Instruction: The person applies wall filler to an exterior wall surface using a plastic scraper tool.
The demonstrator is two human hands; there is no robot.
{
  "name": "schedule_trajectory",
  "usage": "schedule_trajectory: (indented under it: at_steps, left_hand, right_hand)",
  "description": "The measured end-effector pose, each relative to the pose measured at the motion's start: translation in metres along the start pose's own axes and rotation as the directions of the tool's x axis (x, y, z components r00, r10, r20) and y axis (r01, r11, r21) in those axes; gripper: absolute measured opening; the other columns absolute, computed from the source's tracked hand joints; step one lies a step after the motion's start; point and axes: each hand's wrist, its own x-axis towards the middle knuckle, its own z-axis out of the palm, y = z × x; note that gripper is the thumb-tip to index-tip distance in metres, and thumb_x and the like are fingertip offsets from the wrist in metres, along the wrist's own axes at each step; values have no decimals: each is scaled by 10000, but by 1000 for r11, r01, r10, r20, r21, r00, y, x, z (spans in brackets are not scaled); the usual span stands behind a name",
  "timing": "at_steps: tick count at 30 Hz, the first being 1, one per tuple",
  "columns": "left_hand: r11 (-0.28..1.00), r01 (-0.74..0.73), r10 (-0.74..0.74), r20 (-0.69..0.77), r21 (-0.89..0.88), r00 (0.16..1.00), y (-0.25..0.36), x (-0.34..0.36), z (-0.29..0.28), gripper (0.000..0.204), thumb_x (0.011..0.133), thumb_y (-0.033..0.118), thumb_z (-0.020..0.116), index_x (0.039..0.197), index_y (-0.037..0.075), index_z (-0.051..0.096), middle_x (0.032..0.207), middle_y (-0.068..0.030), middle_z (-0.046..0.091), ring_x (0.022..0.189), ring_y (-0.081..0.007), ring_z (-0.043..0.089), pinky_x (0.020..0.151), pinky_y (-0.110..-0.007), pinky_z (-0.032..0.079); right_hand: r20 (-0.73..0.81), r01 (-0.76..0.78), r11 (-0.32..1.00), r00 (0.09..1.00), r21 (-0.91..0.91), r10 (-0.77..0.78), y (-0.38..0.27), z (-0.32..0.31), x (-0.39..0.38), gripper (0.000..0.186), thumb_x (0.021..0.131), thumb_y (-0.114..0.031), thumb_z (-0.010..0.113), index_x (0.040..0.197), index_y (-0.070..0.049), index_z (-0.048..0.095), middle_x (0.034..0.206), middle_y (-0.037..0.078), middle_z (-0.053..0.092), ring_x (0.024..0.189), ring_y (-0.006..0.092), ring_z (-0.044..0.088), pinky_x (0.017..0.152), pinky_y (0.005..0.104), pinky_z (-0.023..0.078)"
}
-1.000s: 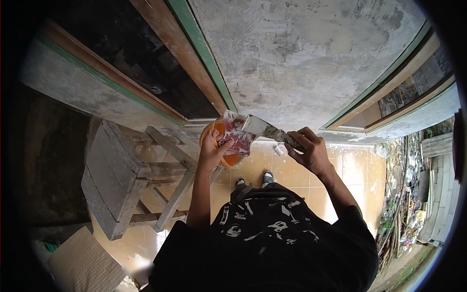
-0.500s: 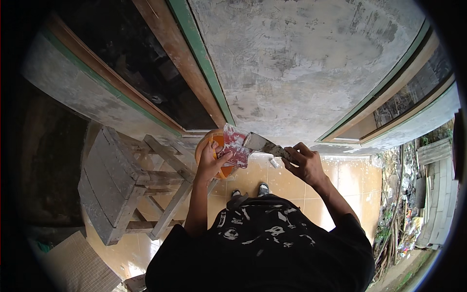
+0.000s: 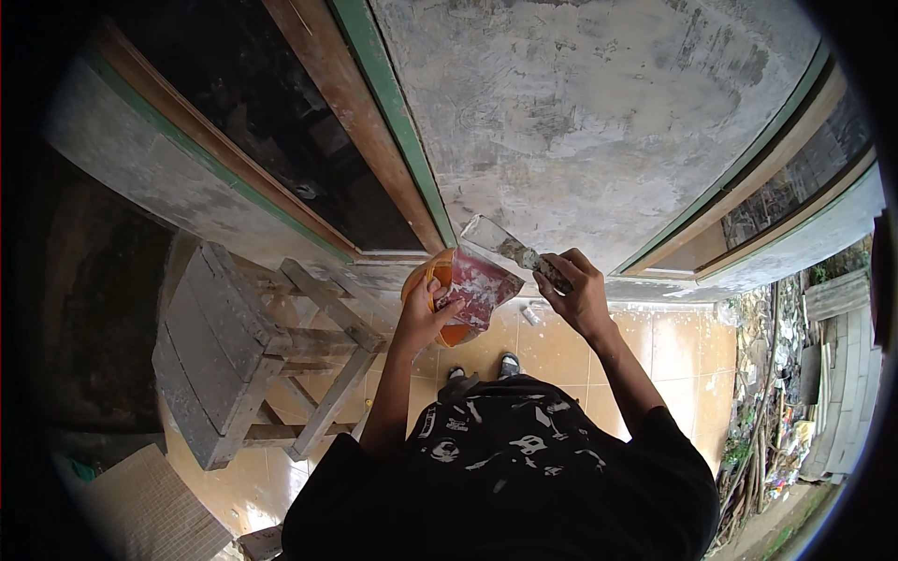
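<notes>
My left hand (image 3: 427, 313) is closed on a red plastic spreader (image 3: 479, 292) smeared with white putty, its thumb across the near face. Just behind those fingers is an orange bucket (image 3: 457, 334), partly covered by the hand and spreader; whether the fingers also grip its rim I cannot tell. My right hand (image 3: 578, 297) is wrapped round the handle of a putty knife (image 3: 505, 245). The knife's wide, stained blade points left and away, near the spreader's upper edge and in front of the wall.
A patchy grey plastered wall (image 3: 580, 122) rises ahead between green-edged wooden window frames (image 3: 383, 103). To my left stands a grey wooden stand (image 3: 215, 346) with slanted legs. A small white object (image 3: 531, 316) lies on the tan tiled floor (image 3: 552, 351). Debris and branches (image 3: 758, 421) lie at right.
The bucket and red spreader have shifted right along with my left hand. The knife blade has lifted off the spreader's face and swung upward, toward the wall.
</notes>
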Motion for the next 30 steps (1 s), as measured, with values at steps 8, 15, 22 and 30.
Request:
schedule_trajectory:
  at_steps: [8, 15, 22, 30]
  left_hand:
    - [997, 69, -69, 8, -15, 998, -11, 2, -7, 505, 767, 6, 707, 1168, -13, 400, 1021, -48, 436, 1071, -141, 496, 885, -256, 461]
    - [985, 28, -39, 57, 171, 998, -11, 3, -13, 487, 763, 60, 734, 1109, -24, 402, 1062, -105, 466, 1078, -159, 493, 908, -280, 412]
    - [992, -14, 15, 0, 124, 1000, 14, -1, -10, 496, 770, 1, 701, 1178, -2, 418, 1031, -62, 496, 996, -127, 533, 884, -232, 428]
    - [979, 5, -13, -34, -205, 999, -1, 0, -11, 521, 751, -22, 708, 1194, 15, 434, 1076, -54, 494, 1030, -132, 523, 899, -260, 476]
  right_hand:
    - [91, 78, 986, 994, -150, -64, 2, -23, -23, 269, 737, -180, 743, 973, -73, 670, 819, 45, 601, 574, 208, 637, 507, 324, 527]
    - [41, 84, 990, 996, -112, -80, 2, 10, -9, 267, 746, -192, 733, 972, -69, 660, 824, 60, 590, 577, 241, 628, 513, 341, 521]
    - [2, -132, 980, 991, 151, 133, -2, 1, 4, 284, 786, -167, 707, 1011, -1, 660, 806, 131, 607, 654, 249, 616, 598, 323, 490]
    - [508, -627, 456, 779, 631, 368, 44, -31, -37, 293, 870, -241, 649, 916, 46, 688, 637, 6, 569, 507, 54, 392, 443, 207, 281]
